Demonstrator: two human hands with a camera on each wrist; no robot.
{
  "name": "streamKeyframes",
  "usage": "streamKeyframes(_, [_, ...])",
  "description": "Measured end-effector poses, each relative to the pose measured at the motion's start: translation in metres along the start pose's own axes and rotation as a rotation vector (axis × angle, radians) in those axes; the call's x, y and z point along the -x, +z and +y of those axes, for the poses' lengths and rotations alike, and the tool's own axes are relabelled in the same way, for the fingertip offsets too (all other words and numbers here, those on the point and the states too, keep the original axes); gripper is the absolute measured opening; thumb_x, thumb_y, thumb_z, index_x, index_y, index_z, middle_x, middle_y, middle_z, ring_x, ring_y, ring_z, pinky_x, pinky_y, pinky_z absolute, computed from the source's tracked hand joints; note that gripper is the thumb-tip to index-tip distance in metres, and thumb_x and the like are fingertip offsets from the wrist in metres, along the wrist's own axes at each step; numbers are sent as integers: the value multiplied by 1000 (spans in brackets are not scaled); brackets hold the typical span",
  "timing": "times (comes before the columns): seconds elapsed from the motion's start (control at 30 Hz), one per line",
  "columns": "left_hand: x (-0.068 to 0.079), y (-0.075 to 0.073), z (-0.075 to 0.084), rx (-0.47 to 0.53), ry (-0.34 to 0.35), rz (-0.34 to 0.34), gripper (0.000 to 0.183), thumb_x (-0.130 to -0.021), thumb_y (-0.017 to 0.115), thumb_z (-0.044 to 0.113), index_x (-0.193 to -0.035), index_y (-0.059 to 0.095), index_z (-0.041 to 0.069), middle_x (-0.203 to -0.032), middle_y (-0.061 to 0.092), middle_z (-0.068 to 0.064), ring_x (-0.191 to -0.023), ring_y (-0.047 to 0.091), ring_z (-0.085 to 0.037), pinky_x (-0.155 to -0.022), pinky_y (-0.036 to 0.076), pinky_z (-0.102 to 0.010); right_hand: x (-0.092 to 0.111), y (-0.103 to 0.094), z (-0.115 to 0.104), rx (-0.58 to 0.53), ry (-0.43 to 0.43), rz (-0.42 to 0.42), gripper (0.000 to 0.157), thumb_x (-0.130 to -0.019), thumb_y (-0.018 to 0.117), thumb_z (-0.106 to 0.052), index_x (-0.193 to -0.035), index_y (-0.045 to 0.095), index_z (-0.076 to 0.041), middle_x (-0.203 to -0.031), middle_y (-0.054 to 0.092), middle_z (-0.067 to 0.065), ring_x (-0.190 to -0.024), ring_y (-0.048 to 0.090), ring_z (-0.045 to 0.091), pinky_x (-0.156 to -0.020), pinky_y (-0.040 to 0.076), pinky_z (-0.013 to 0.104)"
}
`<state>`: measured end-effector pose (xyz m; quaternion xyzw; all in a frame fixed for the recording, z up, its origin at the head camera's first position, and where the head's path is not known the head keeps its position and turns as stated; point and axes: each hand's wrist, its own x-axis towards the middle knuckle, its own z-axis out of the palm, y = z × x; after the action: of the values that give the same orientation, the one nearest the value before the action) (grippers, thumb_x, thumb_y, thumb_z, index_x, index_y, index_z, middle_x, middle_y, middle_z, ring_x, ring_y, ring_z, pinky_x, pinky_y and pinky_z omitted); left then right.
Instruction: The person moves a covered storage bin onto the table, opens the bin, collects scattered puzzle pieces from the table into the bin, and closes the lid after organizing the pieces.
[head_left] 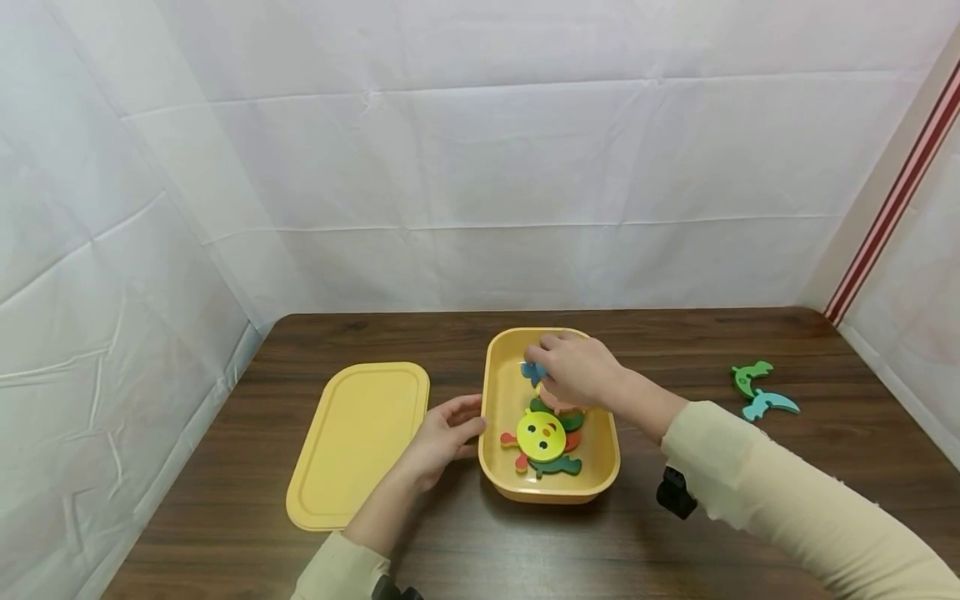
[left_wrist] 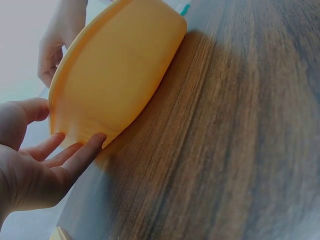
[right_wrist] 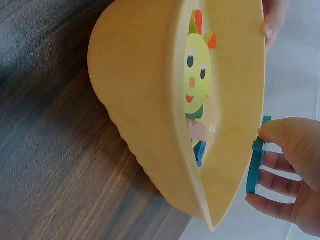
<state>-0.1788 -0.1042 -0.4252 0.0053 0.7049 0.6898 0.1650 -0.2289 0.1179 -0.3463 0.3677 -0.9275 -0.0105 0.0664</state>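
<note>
Over the far part of a yellow plastic box [head_left: 609, 467], my right hand [head_left: 573, 367] pinches a thin teal toy piece [right_wrist: 254, 170] between thumb and fingertips. My left hand [head_left: 446, 437] touches the box's left wall, its thumb at the rim and its fingers extended against the side. Inside the box lies a yellow smiling-face piece [head_left: 542, 437] with red-tipped feelers. Around it are a dark green piece [head_left: 558, 466], a pink piece [right_wrist: 197, 131] and a blue piece [right_wrist: 199, 152]; my right hand partly covers these in the head view.
A yellow lid [head_left: 360, 442] lies flat on the wooden table [head_left: 660, 550], left of the box. To the right, a green curved piece [head_left: 745, 382] and a light blue one [head_left: 771, 403] lie close together. White sheeting [head_left: 480, 158] hangs behind the table.
</note>
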Motion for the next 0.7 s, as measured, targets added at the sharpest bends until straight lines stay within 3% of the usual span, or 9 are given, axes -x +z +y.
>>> streamKeyframes(0.7, [-1,-1,-2,-9,-11,3,46,-89,56,13,-133,45,3,-133,48,-19,-108,58,-25,-82,54,-38,-2,3,-14,-45,-11,-41,23,-86,62,-20,-108,57,-19,-87,54,-1,-79,55,17,-54,47,25])
